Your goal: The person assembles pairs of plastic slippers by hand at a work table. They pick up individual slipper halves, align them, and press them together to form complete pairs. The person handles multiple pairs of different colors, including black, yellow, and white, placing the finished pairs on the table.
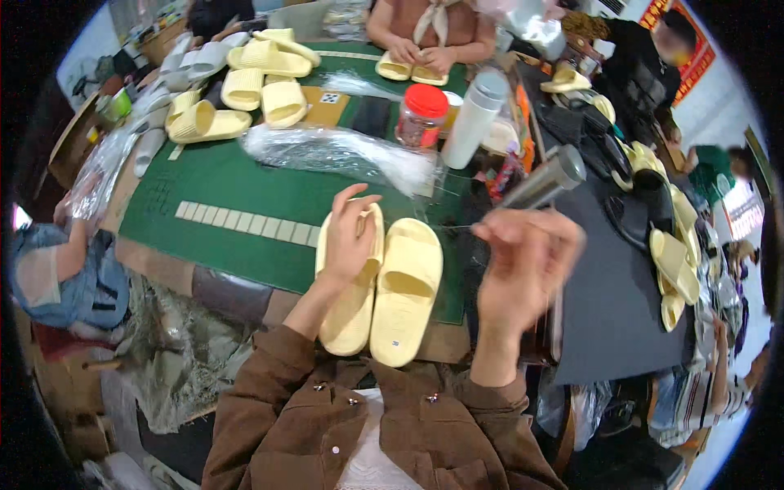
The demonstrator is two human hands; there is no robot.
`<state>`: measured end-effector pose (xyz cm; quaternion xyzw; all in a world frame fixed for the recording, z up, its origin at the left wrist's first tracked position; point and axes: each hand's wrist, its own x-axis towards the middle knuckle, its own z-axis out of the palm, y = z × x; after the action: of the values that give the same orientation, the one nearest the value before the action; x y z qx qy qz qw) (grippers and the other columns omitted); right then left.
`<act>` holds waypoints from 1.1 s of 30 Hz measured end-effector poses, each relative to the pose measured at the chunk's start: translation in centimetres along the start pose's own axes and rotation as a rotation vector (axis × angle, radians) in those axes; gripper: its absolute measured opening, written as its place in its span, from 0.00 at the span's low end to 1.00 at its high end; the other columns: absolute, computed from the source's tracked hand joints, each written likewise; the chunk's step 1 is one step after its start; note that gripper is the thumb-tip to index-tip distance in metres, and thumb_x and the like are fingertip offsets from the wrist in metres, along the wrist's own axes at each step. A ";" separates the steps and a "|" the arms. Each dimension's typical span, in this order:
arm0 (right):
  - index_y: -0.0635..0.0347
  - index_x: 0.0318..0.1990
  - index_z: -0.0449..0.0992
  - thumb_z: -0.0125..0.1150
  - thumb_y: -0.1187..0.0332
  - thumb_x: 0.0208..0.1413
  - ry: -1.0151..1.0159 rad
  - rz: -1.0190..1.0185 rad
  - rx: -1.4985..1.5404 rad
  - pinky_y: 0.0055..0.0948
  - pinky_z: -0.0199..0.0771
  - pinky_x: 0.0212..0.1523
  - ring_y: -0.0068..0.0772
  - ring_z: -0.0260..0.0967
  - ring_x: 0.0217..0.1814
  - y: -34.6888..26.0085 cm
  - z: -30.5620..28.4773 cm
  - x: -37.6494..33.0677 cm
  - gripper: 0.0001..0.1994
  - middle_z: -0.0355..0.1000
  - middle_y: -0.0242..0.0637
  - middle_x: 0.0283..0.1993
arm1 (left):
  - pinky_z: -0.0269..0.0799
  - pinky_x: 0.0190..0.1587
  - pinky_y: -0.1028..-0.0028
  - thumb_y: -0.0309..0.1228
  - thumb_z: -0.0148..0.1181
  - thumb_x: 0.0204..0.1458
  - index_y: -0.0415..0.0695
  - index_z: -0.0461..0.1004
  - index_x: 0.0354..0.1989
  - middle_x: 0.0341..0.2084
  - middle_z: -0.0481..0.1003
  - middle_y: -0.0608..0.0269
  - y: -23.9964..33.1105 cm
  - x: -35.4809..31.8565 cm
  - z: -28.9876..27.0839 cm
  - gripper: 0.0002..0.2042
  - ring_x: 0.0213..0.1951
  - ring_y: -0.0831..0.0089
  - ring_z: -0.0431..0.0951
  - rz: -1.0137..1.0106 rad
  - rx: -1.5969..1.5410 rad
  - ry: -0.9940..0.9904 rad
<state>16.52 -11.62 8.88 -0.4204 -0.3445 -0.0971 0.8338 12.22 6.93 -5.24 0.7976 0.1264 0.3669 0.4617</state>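
Left hand [349, 249]: grip loosely open, fingers over the strap of the left slipper [343, 322]. Right hand [523, 273], blurred: grip pinched narrow on a thin strand [454, 226]. Right slipper [398, 327] alongside; both pale yellow, smooth-soled, round-toed, at the green-topped bench's [163, 220] near edge.

Head view: head-worn wide fisheye, looking down and forward, picture upright
Brown jacket [278, 416]: nearest, along the lower edge
Green mat [216, 175]: close below, mid-view
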 end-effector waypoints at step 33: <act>0.64 0.32 0.76 0.63 0.44 0.51 0.084 0.436 -1.731 0.37 0.66 0.34 0.35 0.68 0.29 -2.9 -46.0 18.6 0.26 0.72 0.38 0.25 | 0.70 0.37 0.71 0.19 0.51 0.54 0.37 0.77 0.37 0.35 0.75 0.55 0.6 0.2 1.0 0.08 0.36 0.64 0.76 0.067 0.096 -0.066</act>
<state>51.73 -46.35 4.12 -0.9547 -0.0321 -0.1778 0.2365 13.03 6.08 -4.93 0.8342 0.1019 0.3491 0.4145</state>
